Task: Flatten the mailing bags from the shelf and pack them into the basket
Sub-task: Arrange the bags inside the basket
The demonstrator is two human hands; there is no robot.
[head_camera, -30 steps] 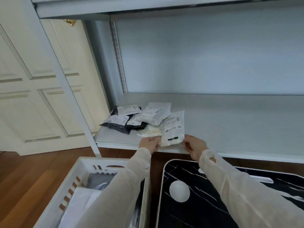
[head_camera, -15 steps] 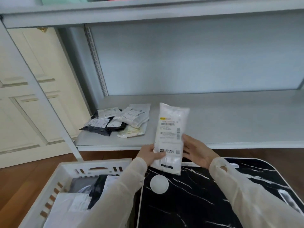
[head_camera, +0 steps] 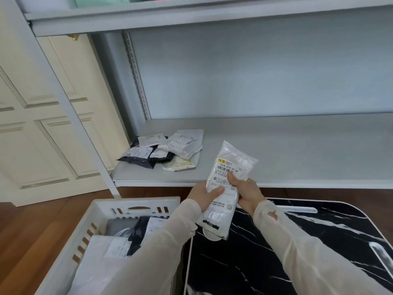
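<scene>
Your left hand and right hand both grip the white mailing bag upright above the tabletop, beside the basket, likely to press it flat between them before packing.

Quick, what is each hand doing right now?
Left hand: holding the white mailing bag, thumb across its front.
Right hand: holding the same bag from the other side, thumb on its label.
</scene>
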